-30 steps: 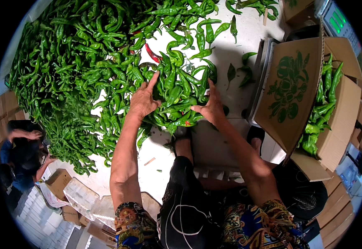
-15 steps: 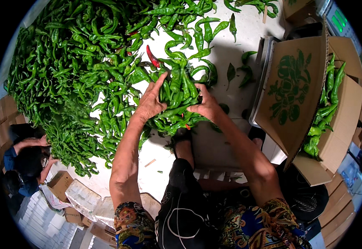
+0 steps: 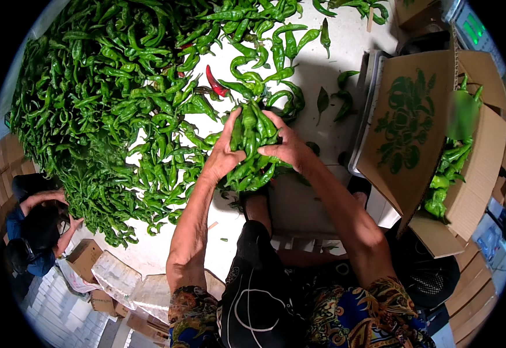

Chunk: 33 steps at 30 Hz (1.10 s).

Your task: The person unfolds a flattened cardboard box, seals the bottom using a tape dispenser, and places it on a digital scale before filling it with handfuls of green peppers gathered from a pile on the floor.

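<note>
Between my two hands is a bunch of green peppers, pressed together from both sides. My left hand is closed round the bunch's left side, thumb across its front. My right hand grips the right side, its thumb close to the other thumb. More green peppers show just below the hands. Beyond them a red pepper lies on the white surface. To the left spreads a big heap of green peppers.
On the right a cardboard box holding green peppers stands tilted, a device with a green lit display behind it. A few loose peppers and a leaf lie near the box. At far left another person reaches into the heap.
My hands have drawn closer together round the peppers, squeezing them into a tighter bunch. My left forearm has shifted to the right.
</note>
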{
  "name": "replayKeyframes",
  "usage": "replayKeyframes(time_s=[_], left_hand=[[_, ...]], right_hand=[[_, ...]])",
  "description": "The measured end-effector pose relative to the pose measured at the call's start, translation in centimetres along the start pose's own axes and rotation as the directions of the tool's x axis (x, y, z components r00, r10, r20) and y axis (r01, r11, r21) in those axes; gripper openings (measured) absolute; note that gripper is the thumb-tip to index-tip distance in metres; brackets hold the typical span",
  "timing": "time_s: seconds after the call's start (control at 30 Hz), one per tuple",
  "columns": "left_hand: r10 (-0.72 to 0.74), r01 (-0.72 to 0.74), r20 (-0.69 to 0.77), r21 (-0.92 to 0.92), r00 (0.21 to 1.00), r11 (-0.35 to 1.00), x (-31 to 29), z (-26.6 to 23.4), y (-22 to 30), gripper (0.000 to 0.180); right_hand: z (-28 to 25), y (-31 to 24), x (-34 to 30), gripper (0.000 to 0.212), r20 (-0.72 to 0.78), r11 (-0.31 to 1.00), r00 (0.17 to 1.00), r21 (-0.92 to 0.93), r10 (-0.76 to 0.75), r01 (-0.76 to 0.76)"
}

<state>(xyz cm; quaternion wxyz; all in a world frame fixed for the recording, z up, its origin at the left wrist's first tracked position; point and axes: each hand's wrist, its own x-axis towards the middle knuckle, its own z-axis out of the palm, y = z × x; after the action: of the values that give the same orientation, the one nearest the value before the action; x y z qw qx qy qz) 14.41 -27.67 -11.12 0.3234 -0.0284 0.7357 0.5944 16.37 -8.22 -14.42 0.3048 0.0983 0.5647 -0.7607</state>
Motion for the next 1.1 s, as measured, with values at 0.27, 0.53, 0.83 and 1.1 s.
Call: replayKeyframes(time_s=[0.27, 0.53, 0.83, 1.1], left_hand=[[0.122, -0.157, -0.213, -0.161, 0.97, 0.974, -6.7, 0.4, 4.3, 0.095], [0.288, -0.287, -0.292, 0.048, 0.912, 0.957, -11.1, 0.9, 15.9, 0.098], [0.653, -0.652, -0.032, 0.041, 0.756, 0.757, -11.0, 6.5, 30.0, 0.092], [0.604, -0.601, 0.288, -0.109, 0.744, 0.792, -7.2, 17.1, 35.8, 0.096]], right_hand=[[3.7, -5.6, -4.1, 0.081, 0.068, 0.972, 0.984, -0.161, -0.164, 0.173], [6.4, -15.9, -10.6, 0.08, 0.049, 0.901, 0.914, -0.159, -0.402, 0.404], [2.3, -26.0, -20.0, 0.08, -0.024, 0.526, 0.576, -0.439, -0.817, 0.728], [-6.0, -29.2, -30.3, 0.078, -0.177, 0.779, 0.759, -0.119, -0.627, 0.616]])
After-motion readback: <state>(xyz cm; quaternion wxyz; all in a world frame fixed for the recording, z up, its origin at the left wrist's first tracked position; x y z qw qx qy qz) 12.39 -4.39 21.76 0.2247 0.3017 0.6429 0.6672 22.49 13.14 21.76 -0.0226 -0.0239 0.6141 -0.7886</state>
